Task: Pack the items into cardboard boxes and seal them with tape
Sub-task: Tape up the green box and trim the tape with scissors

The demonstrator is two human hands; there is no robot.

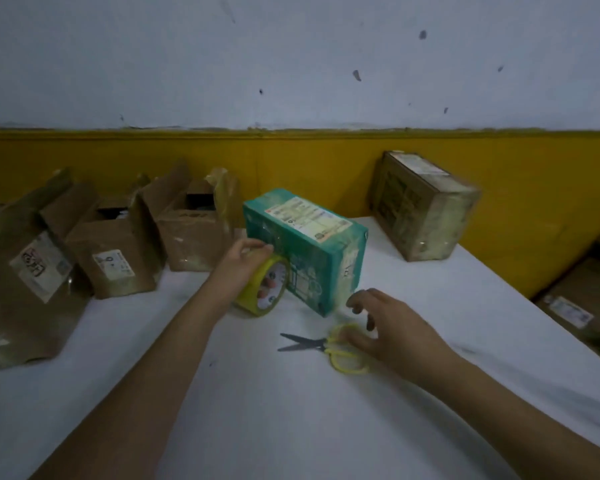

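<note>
Reaching out over the white counter (291,427), two bare forearms stretch forward and angle in toward each other. The left hand (246,268) is turned thumb-uppermost and grips the roll of tape (257,306), which stands on edge. Its thumb is hooked over the top of the rim and its fingers show through the core. The roll sits right against the near face of the teal box (305,244). The right hand (385,327) hangs palm down, low over the counter, with fingers parted and loosely bent, none wrapped round anything. Its thumb tip touches the upper yellow loop of the scissors (323,344), which lie flat with blades parted, pointing left.

Counting up, there are two hands, one roll of yellowish tape, one pair of scissors and one teal box. The teal box lies mid-counter, between the hands and the wall (291,161), with a white label on its top face and glossy clear tape over its corners. The right fingertips are just beside its near corner, though I cannot tell whether they touch.

To the left stand three open brown boxes (111,265) in a row, flaps up, two with labels on their fronts. At the back right of the counter sits one closed brown box (423,206), close to the wall's yellow band. Off the counter's right edge, lower down, lies another labelled carton (568,306).
</note>
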